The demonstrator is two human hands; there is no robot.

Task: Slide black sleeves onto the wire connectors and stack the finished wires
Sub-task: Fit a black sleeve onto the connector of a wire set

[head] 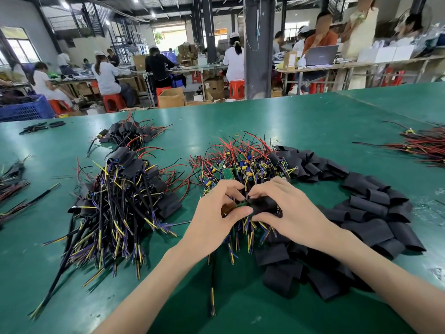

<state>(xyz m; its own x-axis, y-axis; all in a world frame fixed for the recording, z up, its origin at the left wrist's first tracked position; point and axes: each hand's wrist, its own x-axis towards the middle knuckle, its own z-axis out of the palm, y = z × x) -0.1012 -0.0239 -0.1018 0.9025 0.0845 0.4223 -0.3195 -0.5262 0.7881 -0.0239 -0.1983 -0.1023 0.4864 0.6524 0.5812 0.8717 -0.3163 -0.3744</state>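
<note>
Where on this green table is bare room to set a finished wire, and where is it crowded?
Bare table: the near-left corner before the finished pile, the wedge between the forearms, the far stretch behind the piles. Crowded: around the left hand and right hand, between the board pile and black sleeves.

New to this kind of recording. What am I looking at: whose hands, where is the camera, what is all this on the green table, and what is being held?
No machine here: a person works with bare hands. The one picture comes from a camera on their head, looking forward and down. The left hand pinches a small green board with wires; the right hand grips a black sleeve against it. On the table lie a middle pile of bare boards, loose sleeves at right, and a stack of sleeved wires at left. Other people work at benches behind.
</note>
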